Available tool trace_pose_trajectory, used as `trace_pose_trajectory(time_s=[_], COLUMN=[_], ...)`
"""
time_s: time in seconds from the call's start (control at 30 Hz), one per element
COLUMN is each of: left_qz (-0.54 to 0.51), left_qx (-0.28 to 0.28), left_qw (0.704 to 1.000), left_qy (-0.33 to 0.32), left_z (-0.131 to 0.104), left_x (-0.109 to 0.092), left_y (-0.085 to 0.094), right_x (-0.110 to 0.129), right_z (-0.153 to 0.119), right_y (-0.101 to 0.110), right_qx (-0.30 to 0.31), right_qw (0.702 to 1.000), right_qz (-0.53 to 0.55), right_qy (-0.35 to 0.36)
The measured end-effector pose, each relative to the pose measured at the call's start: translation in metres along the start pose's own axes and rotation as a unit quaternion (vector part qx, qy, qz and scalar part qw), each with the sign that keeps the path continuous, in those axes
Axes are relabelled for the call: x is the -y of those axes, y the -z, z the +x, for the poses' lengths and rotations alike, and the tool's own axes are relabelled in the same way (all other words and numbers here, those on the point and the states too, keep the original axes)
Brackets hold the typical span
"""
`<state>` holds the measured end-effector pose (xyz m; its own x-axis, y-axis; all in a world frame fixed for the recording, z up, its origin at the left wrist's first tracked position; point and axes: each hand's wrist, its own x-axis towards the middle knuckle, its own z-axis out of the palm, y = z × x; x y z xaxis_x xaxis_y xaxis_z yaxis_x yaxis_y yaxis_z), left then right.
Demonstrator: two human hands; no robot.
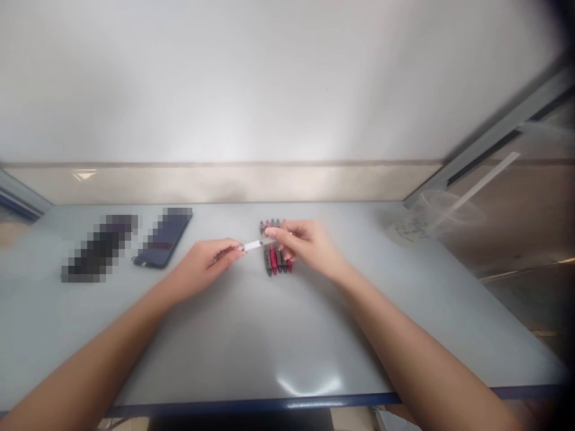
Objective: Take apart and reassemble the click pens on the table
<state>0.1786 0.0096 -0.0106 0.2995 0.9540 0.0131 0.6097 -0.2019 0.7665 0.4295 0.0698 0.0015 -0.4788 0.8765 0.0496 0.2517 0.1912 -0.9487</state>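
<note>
A slim white-and-grey pen (252, 245) is held up between my two hands above the table. My left hand (214, 258) pinches its left end with thumb and fingers. The thumb and fingers of my right hand (302, 244) are closed on the other end, which they partly hide. Beneath and behind my right hand lies a row of several grey and red pens (274, 261), side by side on the table. The middle of that row is covered by the hand and the held pen.
To the left, a dark smartphone (155, 248) and a dark pixelated object (99, 248) lie on the grey table (251, 335). At the right edge stands a clear plastic cup (411, 224) with a white straw (487, 182). A pale wall (251, 90) rises behind the table.
</note>
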Motion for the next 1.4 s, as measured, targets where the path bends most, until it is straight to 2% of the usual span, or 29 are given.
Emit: trace_pose_trajectory(time_s=[0.1,0.2,0.27,0.37,0.5,0.6,0.8,0.87,0.97,1.1,1.17,1.27,1.33,1.4], left_qz=[0.012,0.018,0.023,0.033,0.038,0.035,0.07,0.08,0.086,0.083,0.048,-0.088,-0.216,-0.325], left_qx=[-0.026,-0.028,-0.022,-0.028,-0.023,-0.014,-0.003,0.001,-0.023,-0.046,-0.114,-0.234,-0.244,-0.219], left_qw=[1.0,0.999,0.999,0.999,0.999,0.999,0.998,0.997,0.995,0.993,0.991,0.965,0.935,0.906], left_qy=[-0.002,-0.006,-0.014,-0.023,-0.007,-0.009,-0.009,-0.021,-0.052,-0.071,-0.04,0.073,0.136,0.161], left_z=[0.003,0.004,0.005,0.005,0.005,0.004,0.003,0.003,0.002,0.003,0.004,0.008,0.012,0.016], left_x=[0.004,0.007,0.008,0.008,0.009,0.01,0.008,0.006,0.004,0.005,0.006,0.007,0.006,0.002], left_y=[-0.001,0.0,0.0,0.0,-0.002,-0.002,0.0,0.002,0.005,0.006,0.005,0.0,-0.002,-0.004], right_x=[0.004,0.005,0.004,0.002,-0.001,-0.001,0.004,0.006,0.007,0.01,0.012,0.011,0.008,0.003], right_z=[-0.002,-0.001,0.0,0.001,0.002,0.002,-0.002,-0.002,-0.002,-0.003,-0.004,-0.007,-0.009,-0.01], right_y=[0.004,0.009,0.01,0.01,0.008,0.008,0.013,0.015,0.014,0.012,0.01,0.001,-0.009,-0.021], right_qx=[0.038,0.076,0.073,0.058,0.077,0.057,0.11,0.12,0.133,0.133,0.112,0.002,-0.061,-0.062], right_qw=[0.999,0.996,0.996,0.998,0.996,0.997,0.994,0.991,0.982,0.98,0.983,0.975,0.945,0.909], right_qz=[-0.033,0.043,0.043,-0.016,0.031,-0.035,-0.007,-0.056,-0.127,-0.14,-0.139,-0.209,-0.295,-0.368], right_qy=[-0.001,0.0,-0.01,-0.016,-0.016,-0.041,0.009,0.017,0.037,0.043,0.045,0.081,0.13,0.182])
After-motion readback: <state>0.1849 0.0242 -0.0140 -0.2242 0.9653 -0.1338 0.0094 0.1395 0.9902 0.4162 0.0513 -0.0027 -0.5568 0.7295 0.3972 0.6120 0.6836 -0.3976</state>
